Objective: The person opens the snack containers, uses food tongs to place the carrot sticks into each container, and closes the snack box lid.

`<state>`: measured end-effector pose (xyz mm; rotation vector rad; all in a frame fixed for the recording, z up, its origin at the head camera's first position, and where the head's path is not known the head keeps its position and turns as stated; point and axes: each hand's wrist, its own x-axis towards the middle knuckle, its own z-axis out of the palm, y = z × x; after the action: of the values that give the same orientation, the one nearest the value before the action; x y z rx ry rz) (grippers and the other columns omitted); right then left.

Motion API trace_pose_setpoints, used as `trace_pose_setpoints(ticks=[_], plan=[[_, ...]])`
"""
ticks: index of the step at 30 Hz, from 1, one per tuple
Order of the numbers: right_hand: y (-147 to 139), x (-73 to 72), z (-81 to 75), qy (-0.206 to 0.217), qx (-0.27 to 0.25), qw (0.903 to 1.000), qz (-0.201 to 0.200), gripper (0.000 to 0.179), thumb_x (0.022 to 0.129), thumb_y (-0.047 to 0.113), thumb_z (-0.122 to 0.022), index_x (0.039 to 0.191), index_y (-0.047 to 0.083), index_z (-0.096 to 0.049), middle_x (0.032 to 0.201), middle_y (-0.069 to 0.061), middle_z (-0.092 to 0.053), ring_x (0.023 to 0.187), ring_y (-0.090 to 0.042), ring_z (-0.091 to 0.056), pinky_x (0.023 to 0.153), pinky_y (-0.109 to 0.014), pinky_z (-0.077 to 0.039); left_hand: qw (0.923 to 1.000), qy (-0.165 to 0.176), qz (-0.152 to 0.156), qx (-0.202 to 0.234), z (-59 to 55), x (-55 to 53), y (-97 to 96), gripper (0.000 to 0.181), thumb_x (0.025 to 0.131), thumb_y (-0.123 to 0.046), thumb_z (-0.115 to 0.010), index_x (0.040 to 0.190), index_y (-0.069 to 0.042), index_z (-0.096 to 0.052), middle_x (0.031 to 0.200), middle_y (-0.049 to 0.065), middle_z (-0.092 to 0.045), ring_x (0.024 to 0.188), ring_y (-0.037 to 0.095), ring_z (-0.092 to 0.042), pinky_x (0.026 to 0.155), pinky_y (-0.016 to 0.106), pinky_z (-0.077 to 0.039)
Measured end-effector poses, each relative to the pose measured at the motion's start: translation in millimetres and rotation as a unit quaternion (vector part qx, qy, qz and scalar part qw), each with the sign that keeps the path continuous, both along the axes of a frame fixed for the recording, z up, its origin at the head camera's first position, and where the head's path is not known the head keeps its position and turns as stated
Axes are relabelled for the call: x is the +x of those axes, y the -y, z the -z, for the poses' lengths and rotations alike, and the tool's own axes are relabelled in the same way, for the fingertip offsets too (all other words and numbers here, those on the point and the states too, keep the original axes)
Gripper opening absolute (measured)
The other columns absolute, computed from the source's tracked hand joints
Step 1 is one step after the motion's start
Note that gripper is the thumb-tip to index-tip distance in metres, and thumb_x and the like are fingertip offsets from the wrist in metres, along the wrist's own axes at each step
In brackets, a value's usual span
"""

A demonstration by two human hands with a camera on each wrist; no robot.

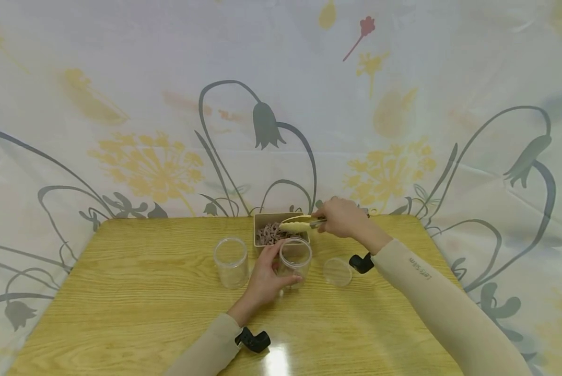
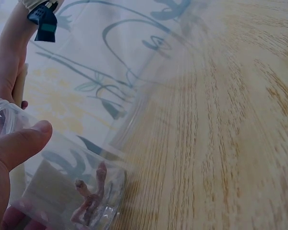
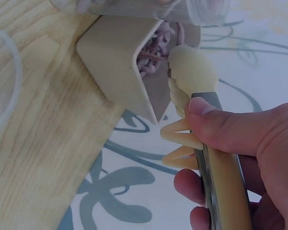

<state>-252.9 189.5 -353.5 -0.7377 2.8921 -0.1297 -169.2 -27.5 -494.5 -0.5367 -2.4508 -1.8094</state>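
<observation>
My left hand [image 1: 264, 279] grips a clear plastic jar [image 1: 295, 263] round its side, the thumb in front. Inside the jar, the left wrist view shows a forked purplish-brown dried piece [image 2: 91, 194] near the bottom. Just behind the jar stands a beige rectangular box [image 3: 115, 52] with a heap of purplish dried strips [image 1: 269, 233] in it. My right hand [image 1: 341, 216] holds tongs [image 3: 194, 72] with cream scalloped tips and metal arms. The tips are over the strips at the box's mouth, close together, partly hiding what lies between them.
A second clear jar [image 1: 231, 263] stands open to the left of my left hand. To the right of the held jar, a round clear lid [image 1: 338, 272] lies on the wooden table [image 1: 144, 292]. A flower-printed cloth [image 1: 168, 104] hangs behind the table's far edge.
</observation>
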Motion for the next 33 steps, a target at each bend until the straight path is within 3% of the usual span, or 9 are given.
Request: trace_pose_setpoints(ticks=[6,12,17,26,30,33], plan=[[-6.9,-0.7,-5.4,0.002,-0.025,0.9997,0.007,0.039,0.089,0.029,-0.077,0.125,0.016,-0.072,0.108,-0.003,-0.074,0.062,-0.01,-0.058,0.052,-0.027,-0.042,1.0,0.004,0.001,-0.001,-0.5,1.0,-0.4,0.095,0.073,-0.018,-0.091,0.152,-0.009,-0.04,0.129,0.015,-0.049,0.121,0.031,-0.051,0.098,0.047,-0.049],[-16.0,6.0,-20.5,0.005,-0.061,0.998,0.017,0.04,0.09,0.026,-0.076,0.127,0.014,-0.07,0.118,-0.008,-0.071,0.043,-0.01,-0.031,0.046,-0.027,-0.029,1.0,0.001,0.004,0.003,0.1,1.6,-0.2,0.094,0.073,-0.017,-0.091,0.152,-0.009,-0.041,0.127,0.016,-0.049,0.121,0.032,-0.051,0.098,0.048,-0.049],[-23.0,13.0,-36.3,-0.017,-0.081,0.9966,0.005,0.039,0.089,0.025,-0.077,0.126,0.013,-0.071,0.119,-0.008,-0.071,0.041,-0.008,-0.021,0.044,-0.026,-0.025,1.0,-0.001,0.002,0.002,0.2,1.3,0.3,0.095,0.073,-0.017,-0.091,0.152,-0.009,-0.04,0.128,0.016,-0.049,0.121,0.031,-0.051,0.098,0.048,-0.049],[-33.9,32.1,-51.8,-0.038,-0.089,0.9952,-0.019,0.042,0.088,0.026,-0.077,0.128,0.014,-0.07,0.119,-0.01,-0.07,0.04,-0.009,-0.03,0.046,-0.027,-0.029,1.0,0.0,0.0,-0.006,-1.0,2.1,0.3,0.094,0.073,-0.018,-0.091,0.152,-0.009,-0.041,0.128,0.015,-0.05,0.12,0.029,-0.051,0.097,0.046,-0.049],[-37.5,42.4,-54.0,-0.038,-0.11,0.9929,-0.028,0.042,0.088,0.024,-0.077,0.127,0.012,-0.07,0.091,-0.007,-0.075,0.039,-0.008,-0.029,0.044,-0.027,-0.028,1.0,-0.004,0.001,-0.002,-0.3,1.6,0.5,0.094,0.073,-0.017,-0.091,0.152,-0.008,-0.04,0.128,0.015,-0.05,0.12,0.031,-0.051,0.097,0.048,-0.05],[-39.2,49.9,-52.7,-0.032,-0.124,0.9912,-0.034,0.041,0.088,0.024,-0.077,0.126,0.011,-0.071,0.086,-0.005,-0.075,0.04,-0.006,-0.036,0.046,-0.027,-0.033,1.0,-0.005,0.001,0.0,0.4,0.5,0.5,0.094,0.073,-0.016,-0.091,0.152,-0.008,-0.04,0.127,0.017,-0.05,0.12,0.031,-0.051,0.097,0.048,-0.049]])
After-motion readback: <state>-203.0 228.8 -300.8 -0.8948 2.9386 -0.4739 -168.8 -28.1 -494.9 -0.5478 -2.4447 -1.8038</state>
